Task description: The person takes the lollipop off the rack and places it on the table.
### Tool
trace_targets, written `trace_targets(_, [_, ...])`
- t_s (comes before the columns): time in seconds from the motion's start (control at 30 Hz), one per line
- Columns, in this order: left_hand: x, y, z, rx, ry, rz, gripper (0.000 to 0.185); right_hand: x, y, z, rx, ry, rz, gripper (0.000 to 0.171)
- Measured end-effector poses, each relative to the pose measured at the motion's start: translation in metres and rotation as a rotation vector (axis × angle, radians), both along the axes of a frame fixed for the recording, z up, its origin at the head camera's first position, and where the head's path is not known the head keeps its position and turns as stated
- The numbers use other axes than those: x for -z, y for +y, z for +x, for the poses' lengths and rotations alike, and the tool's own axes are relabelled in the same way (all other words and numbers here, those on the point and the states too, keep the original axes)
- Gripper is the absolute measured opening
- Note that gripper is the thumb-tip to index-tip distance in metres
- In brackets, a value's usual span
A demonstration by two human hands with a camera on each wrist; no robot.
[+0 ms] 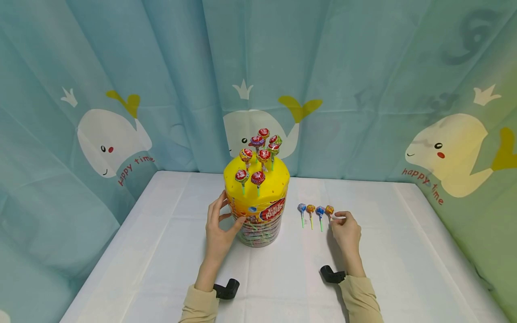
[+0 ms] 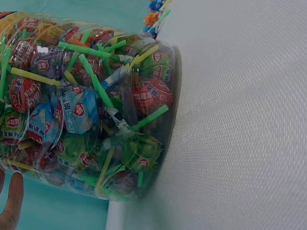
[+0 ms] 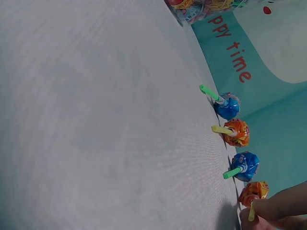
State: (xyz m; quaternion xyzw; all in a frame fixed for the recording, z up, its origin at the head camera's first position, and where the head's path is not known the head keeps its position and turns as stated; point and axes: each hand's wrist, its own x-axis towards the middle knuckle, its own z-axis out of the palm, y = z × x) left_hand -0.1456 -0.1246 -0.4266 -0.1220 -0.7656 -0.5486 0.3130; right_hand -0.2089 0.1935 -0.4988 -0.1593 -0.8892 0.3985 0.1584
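Observation:
A clear jar of wrapped lollipops (image 2: pixel 76 110) with a yellow lid (image 1: pixel 258 188) stands upright on the table. Several lollipops (image 1: pixel 257 178) with mostly red wrappers are stuck stick-down into the lid. My left hand (image 1: pixel 220 229) holds the jar's left side, thumb across the front; in the left wrist view only its fingers (image 2: pixel 14 196) show. To the right lies a row of lollipops, blue (image 1: pixel 320 211) and orange (image 1: pixel 310 209) in turn. My right hand (image 1: pixel 346 231) pinches the stick of the orange lollipop (image 3: pixel 255 191) at the row's right end.
A white cloth covers the table (image 1: pixel 161 269). Behind and beside it hangs a blue-green curtain (image 1: pixel 173 89) printed with whales. Black wrist mounts (image 1: pixel 228 289) stick out from both wrists.

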Motion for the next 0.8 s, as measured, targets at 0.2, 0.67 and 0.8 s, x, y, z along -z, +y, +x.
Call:
trace_targets(0.2, [-0.0003, 0.0000, 0.0005, 0.003, -0.017, 0.001, 0.077, -0.0005, -0.0007, 0.0005, 0.000, -0.018, 0.027, 0.024])
trace_targets(0.67, [-0.0008, 0.0000, 0.0006, -0.006, -0.008, -0.011, 0.077, -0.0021, -0.0017, 0.0028, -0.013, -0.043, 0.067, 0.026])
trace_targets(0.8, [-0.0013, 0.0004, 0.0010, -0.006, -0.015, -0.006, 0.077, -0.0035, -0.0017, 0.0038, -0.017, -0.059, 0.055, 0.028])
